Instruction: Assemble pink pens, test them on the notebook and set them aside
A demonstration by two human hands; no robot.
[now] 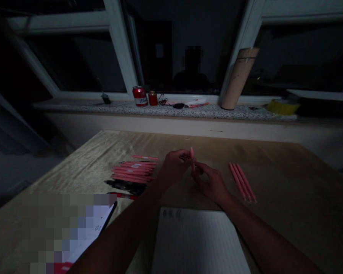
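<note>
Between my two hands a pink pen (191, 153) stands nearly upright above the table. The fingers of my left hand (175, 164) pinch it near its upper part. My right hand (212, 183) closes thumb and fingers around its lower end. To the left lies a pile of pink pens (134, 172), with one pink pen (145, 157) apart behind it. Black pens (125, 185) and a red pen (122, 195) lie in front of that pile. Right of my hands, several pink pens (241, 180) lie side by side. A lined notebook (200, 239) is open below my hands.
A lit screen (95, 232) lies at the front left of the table (288, 175), partly behind my left arm. On the stone windowsill (117, 108) stand a red can (140, 96), a small red jar (153, 98), a tall tan cylinder (240, 78) and a yellow tape roll (282, 107).
</note>
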